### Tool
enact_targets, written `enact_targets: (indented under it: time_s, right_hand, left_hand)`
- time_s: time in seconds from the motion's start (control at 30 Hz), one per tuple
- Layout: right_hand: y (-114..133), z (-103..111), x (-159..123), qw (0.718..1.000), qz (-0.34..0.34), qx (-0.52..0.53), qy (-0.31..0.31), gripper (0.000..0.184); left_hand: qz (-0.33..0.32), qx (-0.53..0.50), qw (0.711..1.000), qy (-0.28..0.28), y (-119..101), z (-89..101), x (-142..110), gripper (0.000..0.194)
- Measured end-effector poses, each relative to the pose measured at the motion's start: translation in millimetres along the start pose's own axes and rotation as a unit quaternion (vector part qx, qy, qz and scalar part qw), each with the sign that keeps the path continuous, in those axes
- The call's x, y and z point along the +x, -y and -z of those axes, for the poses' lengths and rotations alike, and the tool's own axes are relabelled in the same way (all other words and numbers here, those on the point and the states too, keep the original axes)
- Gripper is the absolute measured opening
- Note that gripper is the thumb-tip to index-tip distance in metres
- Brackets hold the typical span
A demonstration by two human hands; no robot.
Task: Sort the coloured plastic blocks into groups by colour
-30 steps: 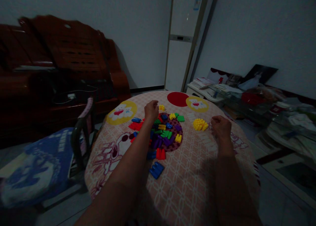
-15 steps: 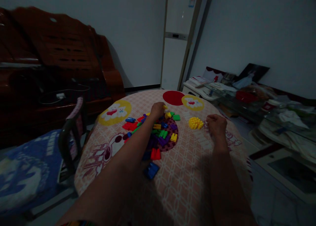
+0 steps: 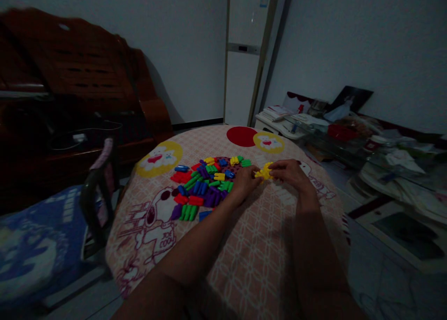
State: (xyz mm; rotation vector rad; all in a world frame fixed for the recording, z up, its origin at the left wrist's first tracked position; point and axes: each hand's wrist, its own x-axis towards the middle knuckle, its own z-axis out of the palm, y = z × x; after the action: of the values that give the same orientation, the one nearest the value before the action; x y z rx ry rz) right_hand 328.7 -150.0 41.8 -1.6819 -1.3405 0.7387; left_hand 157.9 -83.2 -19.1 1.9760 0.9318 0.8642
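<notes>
A bumpy cluster of yellow toy building blocks (image 3: 267, 170) is at the right of the round table, between my two hands. My right hand (image 3: 292, 173) has its fingers closed on the cluster's right side. On the other side, my left hand (image 3: 245, 182) pinches a yellow block against the cluster; its fingertips partly cover that piece. A spread of loose blocks in red, green, blue, purple and yellow lies left of my left hand, among them a green block (image 3: 188, 213) and a red block (image 3: 196, 200). My left hand and forearm hide some of them.
A patterned cloth (image 3: 251, 264) covers the table. At the left stands a chair (image 3: 101, 189) with a blue cover, and behind it a wooden bench (image 3: 87, 73). A cluttered glass-topped stand (image 3: 314, 133) runs along the right. A white standing cabinet (image 3: 240, 78) is in the corner.
My left hand has come from the far side of the loose blocks toward me and right, bringing a yellow block to the cluster. My right hand has moved left and taken hold of the cluster.
</notes>
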Motion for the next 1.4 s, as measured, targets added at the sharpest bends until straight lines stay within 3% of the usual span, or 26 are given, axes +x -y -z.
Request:
enact_targets:
  time_s: [0.17, 0.27, 0.4, 0.5, 0.57, 0.67, 0.8, 1.03, 1.23, 1.4]
  right_hand:
    - [10, -12, -1, 0.996, 0.042, -0.042, 0.064, 0.023]
    - [7, -5, -2, 0.996, 0.031, -0.067, 0.048, 0.015]
    - [-17, 19, 0, 0.984, -0.066, -0.102, -0.127, 0.019]
    - [-39, 32, 8, 0.939, -0.106, -0.214, -0.247, 0.020]
    - [-51, 32, 13, 0.915, -0.097, -0.276, -0.278, 0.012]
    - [-62, 24, 18, 0.932, -0.065, -0.244, -0.262, 0.009]
    - [-68, 17, 16, 0.972, -0.132, -0.080, -0.178, 0.021]
    - [-69, 20, 10, 0.972, -0.166, 0.020, -0.163, 0.042]
    - [-68, 19, 6, 0.980, -0.159, 0.051, -0.112, 0.035]
    - [-66, 21, 5, 0.977, -0.174, 0.041, -0.120, 0.035]
  left_hand:
    - [-0.017, -0.043, 0.999, 0.023, 1, 2.8, 1, 0.030]
    - [-0.036, -0.062, 0.997, 0.026, 3, 3.8, 2, 0.040]
    - [-0.045, -0.065, 0.997, 0.012, 6, 5.7, 5, 0.040]
    - [-0.045, -0.049, 0.998, 0.018, 8, 6.2, 6, 0.034]
    - [-0.051, -0.038, 0.998, 0.018, 10, 6.2, 5, 0.033]
    - [-0.059, -0.027, 0.998, 0.017, 10, 7.4, 4, 0.032]
    - [-0.051, -0.007, 0.999, 0.004, 9, 12.2, 5, 0.031]
    - [-0.042, 0.007, 0.999, -0.009, 10, 16.2, 6, 0.030]
    - [-0.039, 0.001, 0.999, -0.013, 14, 15.1, 7, 0.029]
    - [-0.039, 0.007, 0.999, -0.008, 15, 14.7, 7, 0.029]
